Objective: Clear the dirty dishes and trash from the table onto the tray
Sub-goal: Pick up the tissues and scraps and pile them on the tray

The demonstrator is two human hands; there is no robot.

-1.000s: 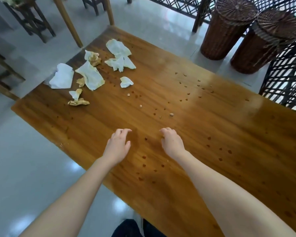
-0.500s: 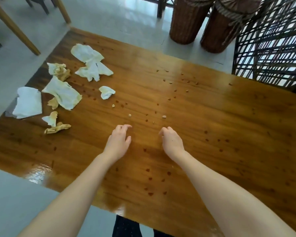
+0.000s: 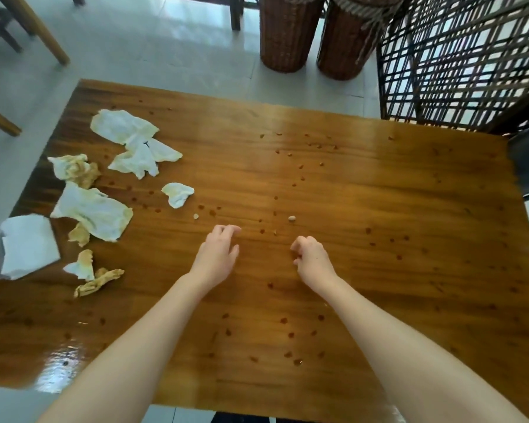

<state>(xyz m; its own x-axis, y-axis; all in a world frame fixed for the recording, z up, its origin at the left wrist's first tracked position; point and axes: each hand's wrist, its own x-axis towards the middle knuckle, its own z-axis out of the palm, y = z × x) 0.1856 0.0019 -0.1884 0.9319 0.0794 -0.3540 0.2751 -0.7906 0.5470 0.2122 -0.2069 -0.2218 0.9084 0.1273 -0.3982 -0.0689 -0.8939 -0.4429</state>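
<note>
Table [image 3: 394, 209]: glossy wood, spotted all over with dark drips.

Napkins [image 3: 95, 212]: about eight crumpled, stained pieces lay along the left edge up to the far left corner. One cleaner white napkin [image 3: 28, 245] overhung that edge, and a small scrap [image 3: 177, 194] sat nearer the middle.

Crumbs [image 3: 292, 218]: scattered over the middle and toward the far edge.

Left hand [image 3: 217, 257]: hung over the middle, fingers loosely bent, thumb apart, holding nothing.

Right hand [image 3: 313, 261]: sat beside it, fingers curled inward; whether they pinched a crumb could not be told.

Tray: not in view. Dishes: none on the table.

Progress: dishes judged cleared or absent. All the paper trash and crumbs were left to gather.
</note>
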